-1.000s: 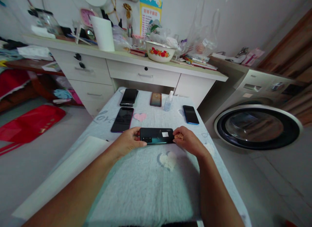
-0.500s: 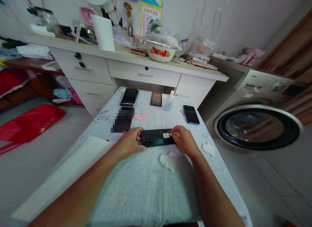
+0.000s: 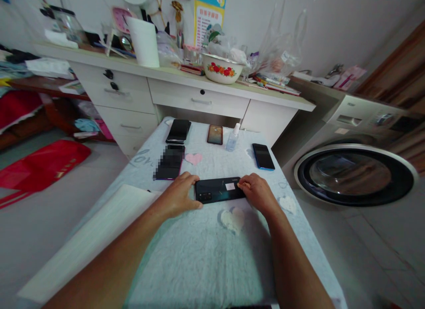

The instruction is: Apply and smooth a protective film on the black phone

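black phone (image 3: 212, 191): back face up over the patterned cloth (image 3: 206, 256), between both hands; whether it rests or is raised cannot be told.
left hand (image 3: 179, 196): thumb and fingers clamped around the camera end.
right hand (image 3: 259, 193): fingers bunched at the opposite end; whether they grip anything cannot be told.
white sticker (image 3: 229, 186): still on the phone; the right fingertips have drawn back slightly from its edge.
implication: handling appears unfinished, centred on the sticker end.
spray bottle (image 3: 233, 137): upright beyond the phone, untouched.
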The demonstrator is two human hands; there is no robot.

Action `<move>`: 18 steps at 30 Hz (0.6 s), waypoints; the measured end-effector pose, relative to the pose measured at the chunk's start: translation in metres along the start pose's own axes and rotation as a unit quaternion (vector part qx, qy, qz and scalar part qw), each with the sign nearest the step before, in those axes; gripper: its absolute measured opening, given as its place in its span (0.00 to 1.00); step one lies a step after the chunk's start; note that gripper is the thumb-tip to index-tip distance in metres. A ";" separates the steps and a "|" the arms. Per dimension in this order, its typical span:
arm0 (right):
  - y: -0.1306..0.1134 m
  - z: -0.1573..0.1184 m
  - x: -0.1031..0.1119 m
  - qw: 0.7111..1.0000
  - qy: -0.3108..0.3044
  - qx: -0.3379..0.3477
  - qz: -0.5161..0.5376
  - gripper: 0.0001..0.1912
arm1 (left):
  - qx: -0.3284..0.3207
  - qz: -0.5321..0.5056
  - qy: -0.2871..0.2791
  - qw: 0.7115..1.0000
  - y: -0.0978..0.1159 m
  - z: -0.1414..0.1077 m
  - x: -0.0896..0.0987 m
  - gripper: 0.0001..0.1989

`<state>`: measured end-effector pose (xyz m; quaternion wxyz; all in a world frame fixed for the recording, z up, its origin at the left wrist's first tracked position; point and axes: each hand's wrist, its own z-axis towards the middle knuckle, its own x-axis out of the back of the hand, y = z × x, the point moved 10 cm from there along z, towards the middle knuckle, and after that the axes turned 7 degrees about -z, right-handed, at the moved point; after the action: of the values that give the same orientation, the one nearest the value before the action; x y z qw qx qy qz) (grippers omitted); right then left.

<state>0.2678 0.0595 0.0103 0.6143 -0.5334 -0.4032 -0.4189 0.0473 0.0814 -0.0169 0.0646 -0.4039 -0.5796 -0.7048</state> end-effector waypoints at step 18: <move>-0.057 0.000 -0.016 0.997 -0.006 0.075 -0.016 0.09 | -0.004 -0.011 -0.016 1.000 0.008 0.000 0.002 0.32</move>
<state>0.2083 0.0562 0.0133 0.6433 -0.4816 -0.4460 -0.3941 0.0508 0.0799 -0.0101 0.0455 -0.4089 -0.5820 -0.7015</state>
